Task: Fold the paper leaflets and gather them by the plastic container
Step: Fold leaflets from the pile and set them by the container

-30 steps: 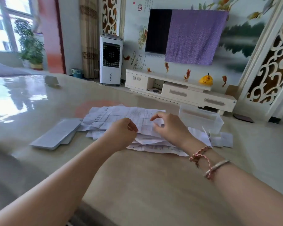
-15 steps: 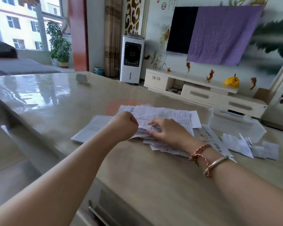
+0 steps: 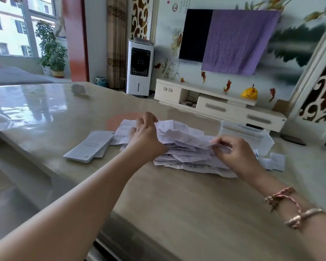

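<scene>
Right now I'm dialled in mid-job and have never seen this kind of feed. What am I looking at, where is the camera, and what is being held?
There is no machine here: a person works with two bare hands. The one picture comes from a wide-angle camera on the person's head, looking forward and down, so the arms reach in from the bottom edge.

On the table lies a loose pile of leaflets. Left of it sit some flat folded leaflets. Behind the pile on the right stands the clear container, with a few small papers beside it.

The left hand and the right hand, which wears bracelets at the wrist, each pinch an end of one sheet raised over the pile.
</scene>
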The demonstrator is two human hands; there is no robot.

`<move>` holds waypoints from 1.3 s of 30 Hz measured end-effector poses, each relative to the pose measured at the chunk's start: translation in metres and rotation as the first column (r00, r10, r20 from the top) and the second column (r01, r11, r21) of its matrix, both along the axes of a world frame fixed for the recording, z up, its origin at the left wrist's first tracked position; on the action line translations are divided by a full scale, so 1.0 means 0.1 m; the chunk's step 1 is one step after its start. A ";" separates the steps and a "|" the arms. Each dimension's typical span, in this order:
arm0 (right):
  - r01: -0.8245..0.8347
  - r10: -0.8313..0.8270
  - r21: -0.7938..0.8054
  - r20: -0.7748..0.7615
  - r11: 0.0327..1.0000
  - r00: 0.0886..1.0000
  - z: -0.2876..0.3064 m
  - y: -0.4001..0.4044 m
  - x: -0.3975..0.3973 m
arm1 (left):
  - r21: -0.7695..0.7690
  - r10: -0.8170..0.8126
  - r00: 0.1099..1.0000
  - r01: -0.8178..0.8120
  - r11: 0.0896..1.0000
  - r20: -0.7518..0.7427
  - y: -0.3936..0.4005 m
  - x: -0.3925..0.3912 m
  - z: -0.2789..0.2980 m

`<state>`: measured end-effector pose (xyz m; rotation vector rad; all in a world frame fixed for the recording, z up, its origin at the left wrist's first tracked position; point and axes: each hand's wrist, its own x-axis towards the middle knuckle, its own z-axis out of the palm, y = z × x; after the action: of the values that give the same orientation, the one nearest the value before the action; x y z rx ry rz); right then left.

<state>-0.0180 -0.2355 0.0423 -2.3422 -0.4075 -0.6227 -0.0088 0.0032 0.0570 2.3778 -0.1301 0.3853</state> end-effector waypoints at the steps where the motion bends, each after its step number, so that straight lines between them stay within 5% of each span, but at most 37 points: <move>1: -0.014 0.015 0.061 -0.028 0.998 0.999 -0.01 -0.09 -0.06 | 0.015 -0.009 1.000 0.009 1.000 -0.001 -0.06 -0.01 -0.02; 5: -0.114 0.146 0.240 -0.120 0.964 0.982 -0.07 -0.37 -0.28 | 0.111 -0.014 1.000 0.014 0.994 -0.003 -0.20 0.00 -0.15; 11: -0.156 0.194 0.185 -0.211 0.970 0.958 -0.10 -0.59 -0.32 | 0.103 -0.344 0.911 0.328 0.939 0.229 -0.30 0.06 -0.26; 17: -0.134 0.108 -0.058 -0.333 0.989 0.937 -0.12 -0.68 -0.54 | 0.574 -0.371 0.893 0.169 0.802 0.255 -0.39 -0.11 -0.24; 21: -0.233 0.237 0.053 -0.325 0.971 0.916 -0.10 -0.59 -0.69 | 0.601 -0.460 0.857 0.245 0.761 0.233 -0.46 -0.26 -0.21; 24: -0.303 0.327 0.122 -0.350 0.945 0.878 -0.13 -0.61 -0.74 | 0.520 -0.522 0.829 0.361 0.774 0.201 -0.49 -0.34 -0.18; 27: -0.263 0.320 0.189 -0.414 0.946 0.852 -0.16 -0.73 -0.73 | 0.295 -0.547 0.833 0.544 0.786 -0.078 -0.39 -0.34 -0.10; 30: -0.243 0.297 0.175 -0.449 0.954 0.843 -0.13 -0.86 -0.73 | 0.020 -0.613 0.733 0.646 0.763 -0.295 -0.26 -0.33 0.01; 39: -0.001 0.232 0.409 -0.517 0.913 0.824 -0.08 -0.94 -0.75 | -0.279 -0.481 0.817 0.405 0.871 -0.317 -0.41 -0.27 -0.17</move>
<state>-0.0926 -0.3295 0.0346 -1.9651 -0.1346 0.0642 -0.0361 -0.0382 0.0399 2.0893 -0.4396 -0.2777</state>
